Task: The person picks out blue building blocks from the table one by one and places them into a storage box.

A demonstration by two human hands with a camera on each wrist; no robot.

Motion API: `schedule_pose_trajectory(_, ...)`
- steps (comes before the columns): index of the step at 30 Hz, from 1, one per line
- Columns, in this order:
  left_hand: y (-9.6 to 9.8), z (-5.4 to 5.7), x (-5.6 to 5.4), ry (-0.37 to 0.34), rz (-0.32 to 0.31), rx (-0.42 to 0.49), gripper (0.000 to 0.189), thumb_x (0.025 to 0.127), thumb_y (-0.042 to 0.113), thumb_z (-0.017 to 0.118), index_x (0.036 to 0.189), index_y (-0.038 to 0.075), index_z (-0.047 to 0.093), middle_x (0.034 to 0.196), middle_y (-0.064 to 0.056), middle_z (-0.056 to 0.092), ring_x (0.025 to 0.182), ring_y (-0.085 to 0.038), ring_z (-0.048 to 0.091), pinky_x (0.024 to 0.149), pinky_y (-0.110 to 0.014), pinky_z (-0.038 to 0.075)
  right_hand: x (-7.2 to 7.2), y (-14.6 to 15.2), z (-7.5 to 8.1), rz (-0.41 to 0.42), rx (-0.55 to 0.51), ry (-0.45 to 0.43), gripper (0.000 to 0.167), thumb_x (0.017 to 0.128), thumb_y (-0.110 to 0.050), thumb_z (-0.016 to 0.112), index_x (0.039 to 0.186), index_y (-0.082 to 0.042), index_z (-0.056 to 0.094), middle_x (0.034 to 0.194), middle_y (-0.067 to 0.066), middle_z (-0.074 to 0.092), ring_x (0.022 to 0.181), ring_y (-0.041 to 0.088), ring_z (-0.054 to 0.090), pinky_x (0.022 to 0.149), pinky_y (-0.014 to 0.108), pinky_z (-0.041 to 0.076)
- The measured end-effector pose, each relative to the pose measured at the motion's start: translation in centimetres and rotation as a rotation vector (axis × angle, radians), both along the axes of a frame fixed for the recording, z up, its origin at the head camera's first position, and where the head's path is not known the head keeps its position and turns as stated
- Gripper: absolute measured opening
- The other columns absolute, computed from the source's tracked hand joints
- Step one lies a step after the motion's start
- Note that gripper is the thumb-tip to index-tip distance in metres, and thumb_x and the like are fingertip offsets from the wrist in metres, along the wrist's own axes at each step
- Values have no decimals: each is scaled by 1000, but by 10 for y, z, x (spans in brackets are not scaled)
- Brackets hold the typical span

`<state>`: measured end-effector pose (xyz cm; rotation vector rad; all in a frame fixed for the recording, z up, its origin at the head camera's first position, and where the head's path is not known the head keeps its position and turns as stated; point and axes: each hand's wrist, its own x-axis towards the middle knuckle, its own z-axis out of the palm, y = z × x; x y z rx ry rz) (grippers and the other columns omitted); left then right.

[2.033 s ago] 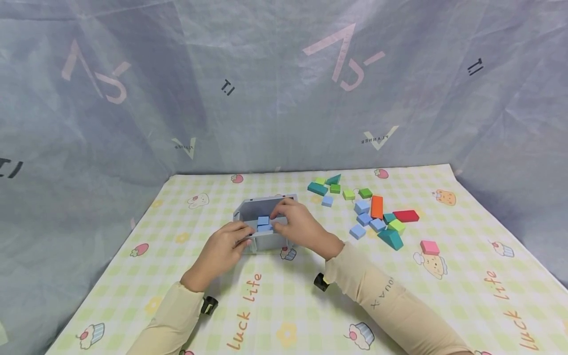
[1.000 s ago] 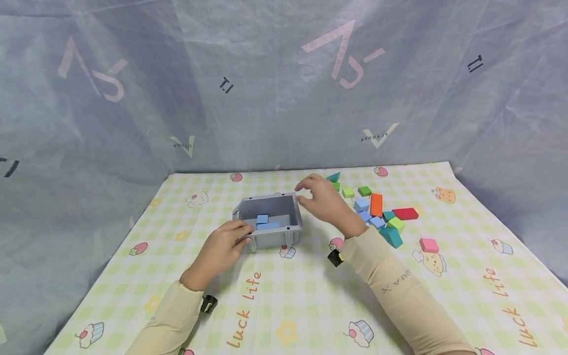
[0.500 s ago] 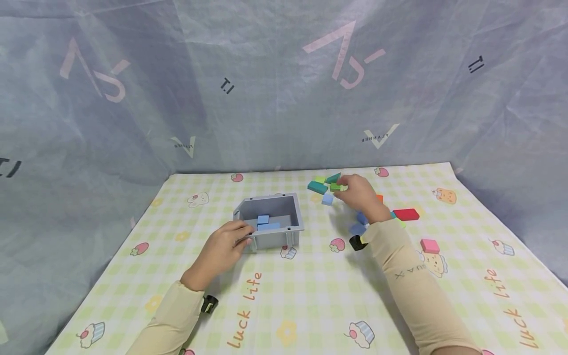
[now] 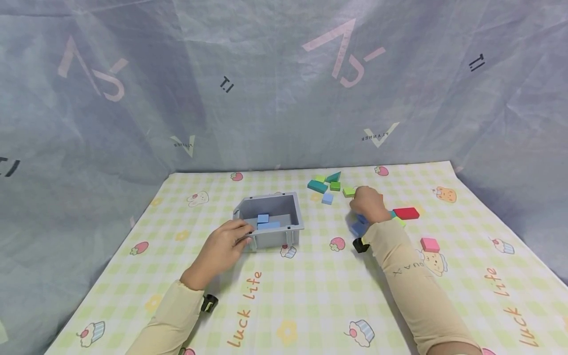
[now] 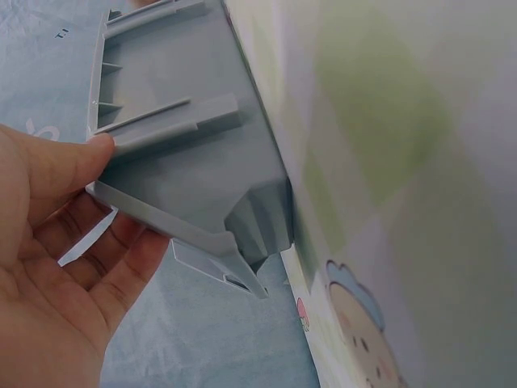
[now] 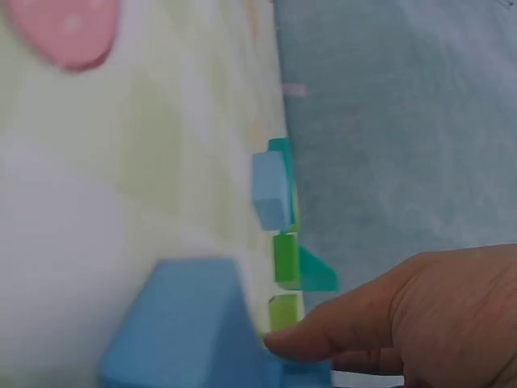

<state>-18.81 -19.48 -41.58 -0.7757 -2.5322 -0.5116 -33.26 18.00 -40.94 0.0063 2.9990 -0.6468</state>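
Observation:
A grey plastic bin [image 4: 271, 240] stands on the table, with a few light blue blocks [image 4: 263, 218] inside. My left hand [image 4: 224, 245] pinches its near left rim, thumb outside and fingers behind the wall in the left wrist view. Over the scattered blocks on the right, my right hand [image 4: 370, 203] has its thumb against a blue block [image 6: 303, 373], with other fingers beyond it. Most of that block is hidden by the hand or cut off by the frame. Close by lies another blue block [image 4: 357, 229].
Behind and left of the right hand lie a blue block [image 4: 327, 198], a teal block [image 4: 317, 186] and several green ones. A red block [image 4: 406, 213] and a pink block [image 4: 429, 244] lie to the right. A hanging cloth [image 4: 275, 113] borders the table's back.
My right hand has left the bin and moved right to the loose blocks, lowering onto the blue ones. My left hand keeps its hold on the bin, which has not moved.

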Motion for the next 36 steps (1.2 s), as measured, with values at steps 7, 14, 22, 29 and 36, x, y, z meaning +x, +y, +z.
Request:
schedule_pose_trajectory(7, 0, 0, 0, 0, -1, 3, 24, 89, 9, 76, 112, 5, 75, 105, 1, 68, 87, -13, 58, 75, -32, 52, -1, 1, -4, -27, -32, -29, 23, 95, -10, 53, 104, 6, 66, 90, 16, 60, 78, 29, 54, 68, 39, 45)
schedule_pose_trajectory(14, 0, 1, 1, -12, 4, 3, 23, 90, 9, 75, 113, 6, 75, 105, 1, 68, 88, -13, 59, 76, -33, 52, -2, 1, -4, -30, -38, -43, 26, 95, -11, 53, 109, 7, 66, 95, 17, 61, 81, 30, 55, 70, 40, 46)
schedule_pose_trajectory(22, 0, 0, 0, -3, 3, -5, 22, 89, 10, 75, 111, 7, 75, 105, 2, 68, 89, -13, 59, 77, -33, 52, -2, 4, -4, -8, -40, -12, 20, 94, -8, 52, 98, 6, 66, 82, 14, 56, 73, 27, 52, 65, 37, 44)
schedule_pose_trajectory(29, 0, -1, 1, -14, 2, 5, 23, 90, 10, 75, 113, 5, 75, 106, 1, 68, 92, -14, 60, 78, -34, 53, -3, 9, 4, 15, -127, 138, 17, 89, -5, 52, 94, 5, 64, 91, 16, 63, 77, 28, 54, 70, 38, 47)
schedule_pose_trajectory(36, 1, 1, 2, -21, 7, 9, 22, 90, 10, 75, 112, 7, 75, 106, 1, 68, 91, -14, 60, 77, -33, 53, 4, 1, 28, 9, -330, 172, 21, 90, -13, 63, 106, 1, 64, 101, 16, 63, 86, 29, 56, 73, 39, 48)
